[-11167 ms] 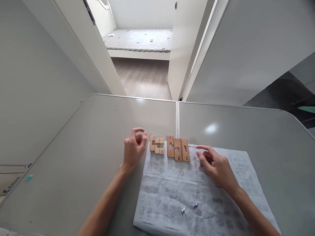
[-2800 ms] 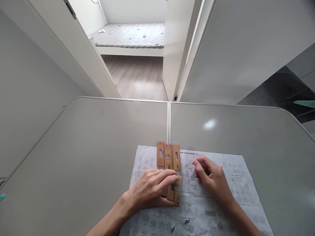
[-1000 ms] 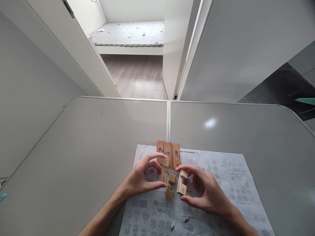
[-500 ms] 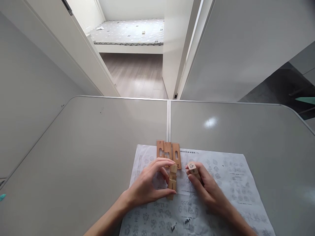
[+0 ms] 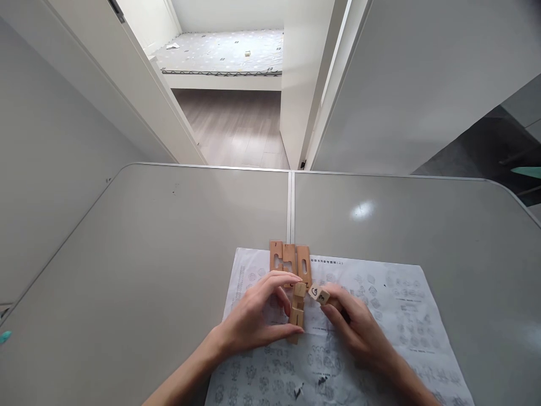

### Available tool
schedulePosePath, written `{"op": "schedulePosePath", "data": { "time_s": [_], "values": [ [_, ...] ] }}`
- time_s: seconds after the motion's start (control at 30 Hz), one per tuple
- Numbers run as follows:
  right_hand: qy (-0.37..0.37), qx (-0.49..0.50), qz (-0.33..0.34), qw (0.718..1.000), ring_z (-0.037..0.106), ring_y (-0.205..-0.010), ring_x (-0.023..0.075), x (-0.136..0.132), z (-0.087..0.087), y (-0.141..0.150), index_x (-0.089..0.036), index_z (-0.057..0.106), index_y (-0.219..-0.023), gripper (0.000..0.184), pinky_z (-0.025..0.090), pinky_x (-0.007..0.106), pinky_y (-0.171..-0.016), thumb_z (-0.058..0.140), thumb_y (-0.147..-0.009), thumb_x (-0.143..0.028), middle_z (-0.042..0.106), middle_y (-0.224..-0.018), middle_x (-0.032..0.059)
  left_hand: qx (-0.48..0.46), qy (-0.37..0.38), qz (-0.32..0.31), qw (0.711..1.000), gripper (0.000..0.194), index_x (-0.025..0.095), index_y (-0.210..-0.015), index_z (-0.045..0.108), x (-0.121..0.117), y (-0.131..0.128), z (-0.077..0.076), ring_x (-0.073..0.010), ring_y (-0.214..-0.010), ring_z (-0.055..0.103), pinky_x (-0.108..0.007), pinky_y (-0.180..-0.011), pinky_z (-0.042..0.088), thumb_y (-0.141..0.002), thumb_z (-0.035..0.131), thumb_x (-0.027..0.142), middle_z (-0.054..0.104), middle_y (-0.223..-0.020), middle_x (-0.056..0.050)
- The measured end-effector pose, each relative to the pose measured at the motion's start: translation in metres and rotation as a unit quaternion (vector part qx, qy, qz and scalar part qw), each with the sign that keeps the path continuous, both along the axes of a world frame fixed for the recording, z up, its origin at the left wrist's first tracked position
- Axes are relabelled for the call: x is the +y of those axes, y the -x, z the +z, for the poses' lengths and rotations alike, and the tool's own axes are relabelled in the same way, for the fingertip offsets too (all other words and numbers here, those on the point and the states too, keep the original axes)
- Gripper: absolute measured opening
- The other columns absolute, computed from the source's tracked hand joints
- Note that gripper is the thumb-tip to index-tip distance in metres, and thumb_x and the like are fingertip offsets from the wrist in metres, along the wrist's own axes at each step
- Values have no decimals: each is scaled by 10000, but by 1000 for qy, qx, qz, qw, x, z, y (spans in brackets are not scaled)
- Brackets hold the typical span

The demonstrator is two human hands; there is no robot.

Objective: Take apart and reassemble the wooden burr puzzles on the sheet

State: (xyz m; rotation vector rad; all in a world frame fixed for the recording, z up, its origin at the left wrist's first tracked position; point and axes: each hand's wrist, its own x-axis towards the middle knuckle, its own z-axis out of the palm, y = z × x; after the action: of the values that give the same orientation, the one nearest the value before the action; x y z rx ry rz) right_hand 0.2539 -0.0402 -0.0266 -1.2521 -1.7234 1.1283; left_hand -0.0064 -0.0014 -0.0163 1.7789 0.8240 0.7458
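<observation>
My left hand (image 5: 253, 316) pinches a notched wooden puzzle piece (image 5: 296, 313) between thumb and fingers, holding it upright just above the printed instruction sheet (image 5: 380, 316). My right hand (image 5: 350, 327) grips a second wooden piece (image 5: 319, 294) with handwritten marks on its end faces, its tip close beside the top of the left piece. Just beyond both hands, three flat slotted wooden pieces (image 5: 291, 262) lie side by side at the sheet's far edge.
The sheet lies on a grey table (image 5: 147, 254) made of two halves joined by a seam (image 5: 290, 208). Grey partition walls stand behind the table, and an open doorway (image 5: 236, 96) shows a wooden floor and a patterned mat beyond.
My right hand has brought its marked piece leftward, close to the piece in my left hand. Before that, both hands lifted the notched pieces off the sheet.
</observation>
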Motion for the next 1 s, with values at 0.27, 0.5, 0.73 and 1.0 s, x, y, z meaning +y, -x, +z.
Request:
{"op": "schedulePosePath", "data": {
  "time_s": [0.27, 0.5, 0.73, 1.0],
  "values": [
    [-5, -35, 45, 998, 682, -710, 179, 2, 5, 1, -253, 652, -1247, 208, 556, 277, -698, 527, -1126, -366, 745, -886, 8, 13, 5, 0, 1000, 734, 319, -1490, 530, 1, -1, 3, -127, -804, 743, -387, -945, 656, -868, 918, 278, 670, -1402, -99],
    [25, -13, 41, 999, 664, -727, 185, 0, 1, -2, -267, 585, -1338, 247, 534, 268, -669, 523, -1137, -397, 700, -865, 3, 21, 13, 4, 1000, 724, 315, -1467, 540, 1, -1, 5, -120, -809, 730, -404, -1001, 637, -854, 920, 243, 678, -1403, -87],
    [27, -10, 36, 999, 439, -536, 120, -4, -9, 0, -234, 622, -1049, 224, 358, 226, -511, 667, -1077, -451, 488, -653, -84, 31, 10, -1, 999, 739, 299, -1466, 549, -1, -1, 2, -150, -893, 719, -336, -891, 638, -839, 939, 287, 680, -1411, -96],
    [-39, -43, 47, 997, 461, -506, 108, -1, -3, 4, -219, 612, -905, 284, 383, 219, -508, 668, -1068, -445, 504, -627, -68, 15, -29, -25, 999, 738, 288, -1478, 554, 1, -1, 3, -250, -1205, 745, -335, -981, 644, -852, 943, 328, 717, -1409, -111]
  ]
}}
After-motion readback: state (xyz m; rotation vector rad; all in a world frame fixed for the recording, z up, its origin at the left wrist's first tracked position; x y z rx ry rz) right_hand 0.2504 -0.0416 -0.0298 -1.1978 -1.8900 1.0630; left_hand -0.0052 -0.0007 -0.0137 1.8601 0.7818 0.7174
